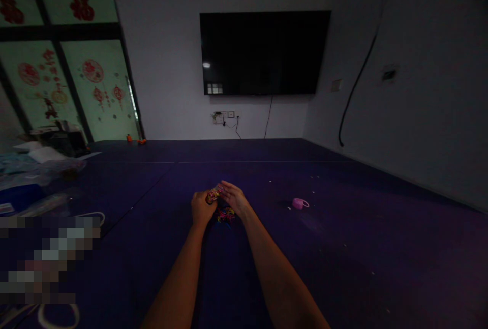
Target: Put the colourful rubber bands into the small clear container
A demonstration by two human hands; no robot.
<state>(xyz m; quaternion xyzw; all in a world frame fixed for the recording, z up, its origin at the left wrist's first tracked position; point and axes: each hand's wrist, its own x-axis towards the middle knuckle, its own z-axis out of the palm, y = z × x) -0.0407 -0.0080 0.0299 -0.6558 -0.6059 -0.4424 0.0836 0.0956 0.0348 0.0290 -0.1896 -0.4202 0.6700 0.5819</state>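
Observation:
Both my arms reach forward over a dark purple floor mat (343, 247). My left hand (201, 208) is closed round a small multicoloured bundle (214, 195), pink and yellow, too small to name surely. My right hand (235, 198) meets it from the right, its fingers pinching the same bundle at its top. Just below the hands a little heap of coloured bands or threads (225, 214) lies on the mat. A small pink ring-shaped object (300, 203) rests on the mat to the right of my right hand, apart from it.
A large black screen (263, 52) hangs on the far wall above sockets and cables. At left are glass doors with red paper decorations (76, 80), a pile of bags and boxes (41, 166), and a white cord (89, 215) on the floor. A wall runs along the right.

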